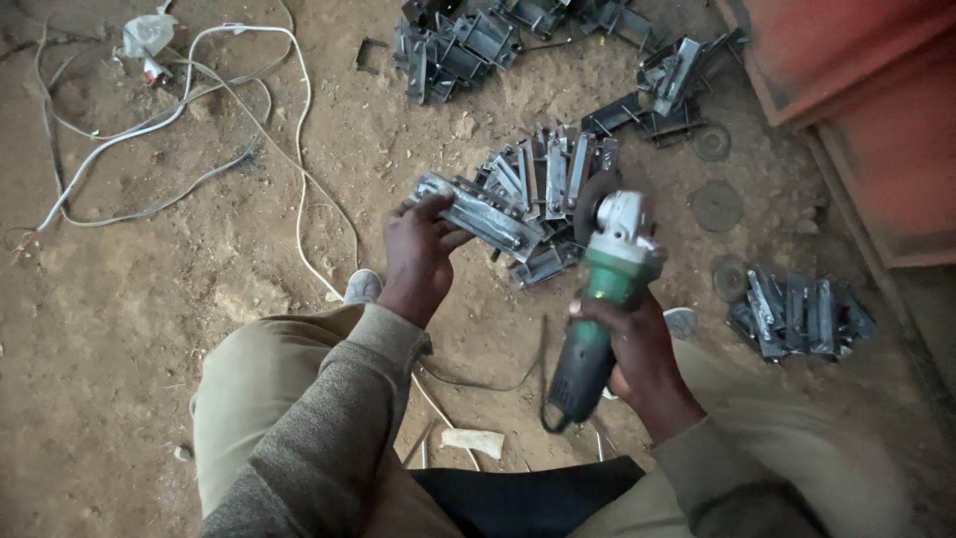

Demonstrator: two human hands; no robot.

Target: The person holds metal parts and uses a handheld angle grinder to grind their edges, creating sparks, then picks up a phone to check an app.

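The left hand (418, 254) is clenched around one end of a welded steel bracket (476, 212), which juts up and to the right from the fingers, lifted above the dirt floor (129, 319). The right hand (637, 354) grasps the green body of an angle grinder (597, 299), its grey head and disc pointing up, just beside the bracket's far end. Behind both lies a pile of similar brackets (553, 174); more brackets (797, 314) lie to the right, and white cables (179, 110) run at upper left.

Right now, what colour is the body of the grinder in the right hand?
Green, with a white head and dark rear handle; the angle grinder shows best in the head view.
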